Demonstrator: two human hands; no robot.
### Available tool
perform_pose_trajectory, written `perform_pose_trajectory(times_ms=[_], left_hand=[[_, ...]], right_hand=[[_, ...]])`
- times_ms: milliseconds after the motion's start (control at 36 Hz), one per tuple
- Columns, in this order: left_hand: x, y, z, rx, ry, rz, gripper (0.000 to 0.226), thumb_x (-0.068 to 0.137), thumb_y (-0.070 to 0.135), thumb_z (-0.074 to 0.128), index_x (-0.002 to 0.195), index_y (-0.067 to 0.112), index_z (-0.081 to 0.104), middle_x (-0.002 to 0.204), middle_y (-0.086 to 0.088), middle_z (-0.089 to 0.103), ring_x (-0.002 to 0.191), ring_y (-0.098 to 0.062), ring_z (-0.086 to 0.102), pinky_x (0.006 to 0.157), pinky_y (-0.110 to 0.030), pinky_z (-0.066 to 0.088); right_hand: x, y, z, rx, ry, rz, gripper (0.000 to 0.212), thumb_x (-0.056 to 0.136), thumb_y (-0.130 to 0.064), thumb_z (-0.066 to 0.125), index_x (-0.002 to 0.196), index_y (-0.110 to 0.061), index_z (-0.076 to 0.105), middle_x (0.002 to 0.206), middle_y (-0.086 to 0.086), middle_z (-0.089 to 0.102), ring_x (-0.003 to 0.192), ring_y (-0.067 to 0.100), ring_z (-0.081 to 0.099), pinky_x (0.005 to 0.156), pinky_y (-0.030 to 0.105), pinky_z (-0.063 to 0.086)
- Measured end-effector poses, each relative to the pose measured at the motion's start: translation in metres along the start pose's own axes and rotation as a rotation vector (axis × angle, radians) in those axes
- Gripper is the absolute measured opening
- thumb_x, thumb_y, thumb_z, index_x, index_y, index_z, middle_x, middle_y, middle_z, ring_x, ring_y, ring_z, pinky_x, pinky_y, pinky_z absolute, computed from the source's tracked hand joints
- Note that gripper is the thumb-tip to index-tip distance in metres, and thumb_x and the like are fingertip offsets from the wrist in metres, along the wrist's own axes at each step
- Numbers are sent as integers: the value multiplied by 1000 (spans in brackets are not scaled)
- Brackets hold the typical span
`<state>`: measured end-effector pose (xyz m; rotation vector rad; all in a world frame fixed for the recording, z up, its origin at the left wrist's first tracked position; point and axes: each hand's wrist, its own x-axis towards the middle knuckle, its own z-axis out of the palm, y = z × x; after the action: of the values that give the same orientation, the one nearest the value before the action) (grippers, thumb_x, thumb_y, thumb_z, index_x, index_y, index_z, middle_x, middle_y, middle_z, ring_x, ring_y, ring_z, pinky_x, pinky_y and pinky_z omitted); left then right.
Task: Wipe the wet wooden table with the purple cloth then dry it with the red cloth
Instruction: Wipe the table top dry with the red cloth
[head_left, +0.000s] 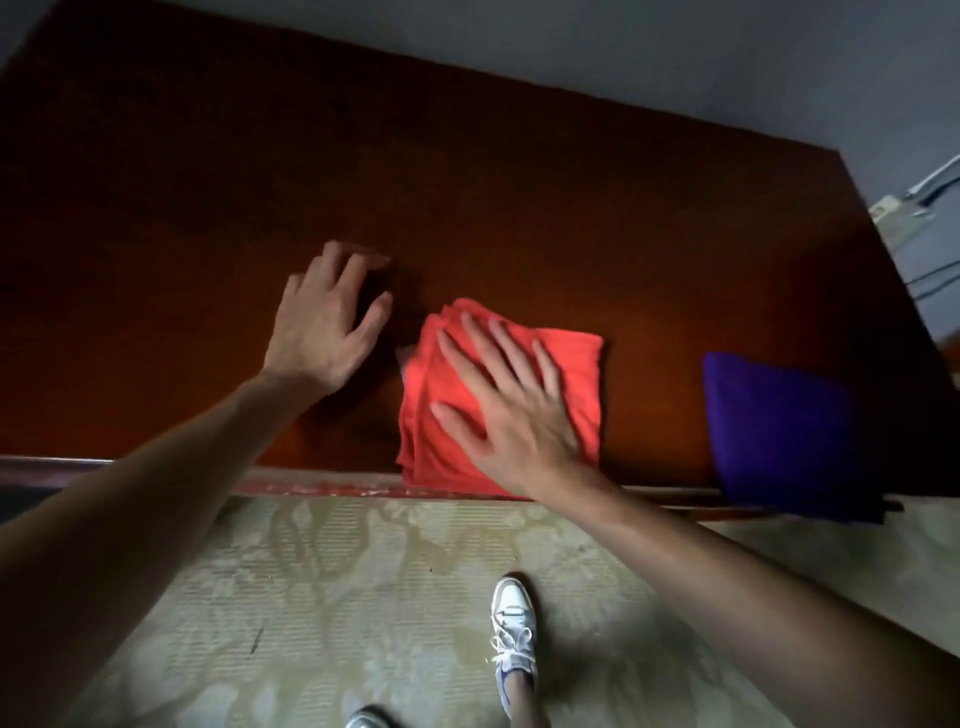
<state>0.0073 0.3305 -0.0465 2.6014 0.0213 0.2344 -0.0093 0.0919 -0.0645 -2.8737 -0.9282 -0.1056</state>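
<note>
Under flat right hand (511, 410), folded red cloth (498, 395).

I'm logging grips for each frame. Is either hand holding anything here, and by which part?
Nothing is gripped. The right hand presses flat on the middle of the red cloth; the left hand rests open on the table.

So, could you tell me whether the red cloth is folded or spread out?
Folded: the red cloth shows stacked layered edges along its left side, under the flat right hand.

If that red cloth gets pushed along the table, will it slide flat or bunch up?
The red cloth looks soft and folded in layers, so its edges may bunch. The right hand lies flat on it, which probably helps it slide whole on the table.
</note>
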Motion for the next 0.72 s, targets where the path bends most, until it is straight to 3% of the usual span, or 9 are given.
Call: perform_pose_trajectory(times_ms=[139,389,722], left_hand=[[-13,-42,-23,179,-113,79,52,96,48,35,141,23,47,136,-9,44,119,-32,49,99,-48,35],[-16,-71,-34,227,-199,80,54,98,49,31,149,33,41,151,-4,38,138,-26,39,112,-47,25],[-13,-73,-36,197,-223,70,52,100,47,34,148,31,45,154,-4,40,145,-22,35,113,-45,26]], right_hand=[[5,7,-2,-11,-69,-67,72,100,-66,28,164,-35,19,174,-7,9,160,16,9,124,55,15],[84,50,-11,28,-232,-439,66,102,-62,37,162,-41,23,174,-9,10,160,15,7,127,50,9],[266,105,-2,-2,-213,-398,63,104,-60,31,163,-41,19,173,-11,11,158,15,14,118,45,16]])
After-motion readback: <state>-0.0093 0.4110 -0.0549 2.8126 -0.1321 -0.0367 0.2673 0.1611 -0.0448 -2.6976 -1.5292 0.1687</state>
